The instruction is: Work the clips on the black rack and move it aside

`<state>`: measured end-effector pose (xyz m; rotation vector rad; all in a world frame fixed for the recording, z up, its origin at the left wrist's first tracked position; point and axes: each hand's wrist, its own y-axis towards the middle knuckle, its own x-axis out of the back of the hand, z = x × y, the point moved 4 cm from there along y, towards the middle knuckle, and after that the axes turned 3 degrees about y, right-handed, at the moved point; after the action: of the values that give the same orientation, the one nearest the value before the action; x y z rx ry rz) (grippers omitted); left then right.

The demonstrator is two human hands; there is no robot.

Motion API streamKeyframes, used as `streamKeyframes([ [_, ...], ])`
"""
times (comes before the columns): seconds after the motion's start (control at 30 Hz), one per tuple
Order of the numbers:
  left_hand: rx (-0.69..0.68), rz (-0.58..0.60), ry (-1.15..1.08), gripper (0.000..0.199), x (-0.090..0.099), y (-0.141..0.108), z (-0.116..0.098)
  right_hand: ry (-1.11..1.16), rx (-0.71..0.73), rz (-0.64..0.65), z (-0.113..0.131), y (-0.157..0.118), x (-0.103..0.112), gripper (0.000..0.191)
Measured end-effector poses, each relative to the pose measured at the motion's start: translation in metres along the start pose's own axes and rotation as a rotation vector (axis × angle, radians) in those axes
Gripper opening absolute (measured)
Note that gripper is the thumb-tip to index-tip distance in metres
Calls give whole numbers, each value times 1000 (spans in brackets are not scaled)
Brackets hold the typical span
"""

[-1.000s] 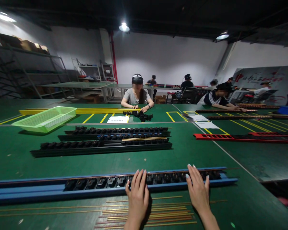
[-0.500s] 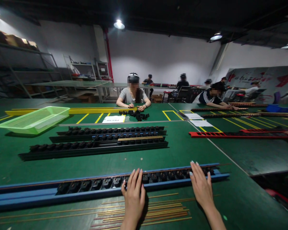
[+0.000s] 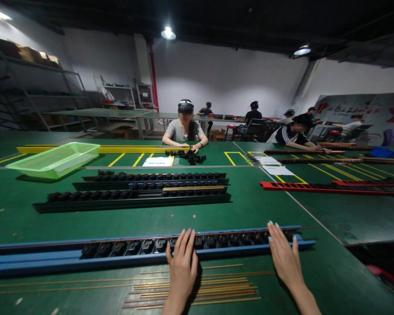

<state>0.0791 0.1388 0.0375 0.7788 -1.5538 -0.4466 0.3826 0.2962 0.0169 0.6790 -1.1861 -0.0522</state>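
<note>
My left hand (image 3: pixel 181 267) lies palm down with its fingertips on a row of black clips (image 3: pixel 138 248) mounted in a long blue rail (image 3: pixel 36 259). My right hand (image 3: pixel 285 257) rests on the same rail further right, fingers spread over the clips. A thin brass rod (image 3: pixel 85 239) runs along the rail behind the clips and passes under both hands. Neither hand visibly grips anything. Loose brass rods (image 3: pixel 197 292) lie on the green mat just below my hands, with my left wrist crossing them.
Two black rails with clips (image 3: pixel 131 199) lie beyond mine, and a green plastic basket (image 3: pixel 54 160) stands at left. A seated person (image 3: pixel 184 130) faces me across the table with a heap of black clips (image 3: pixel 185 156). A red rail (image 3: pixel 325 187) lies on the right table.
My right hand has slid rightward along the rail, widening the gap between my hands. My left hand stays almost in place. The whole view has shifted slightly as my head moved.
</note>
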Motion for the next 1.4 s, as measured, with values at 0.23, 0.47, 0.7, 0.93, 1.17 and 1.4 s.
streamKeyframes([
  [0.23, -2, 16, -1, 57, -3, -2, 0, 28, 0, -96, 1, 0, -5, 50],
  [0.47, -2, 2, 5, 58, -3, -2, 1, -27, -39, -114, -14, -1, -3, 52],
  [0.7, 22, -1, -15, 57, -3, -1, 1, 8, -116, -112, -27, -2, -4, 52],
  [0.93, 19, 12, -7, 59, 0, 0, 0, 54, -142, -110, -26, -2, -4, 53],
  [1.17, 2, 5, 14, 60, 0, 1, -1, 20, -189, -96, -38, 2, 2, 56],
  [1.4, 10, -2, -2, 60, 3, 3, -3, 66, -201, -83, -51, 2, -1, 57],
])
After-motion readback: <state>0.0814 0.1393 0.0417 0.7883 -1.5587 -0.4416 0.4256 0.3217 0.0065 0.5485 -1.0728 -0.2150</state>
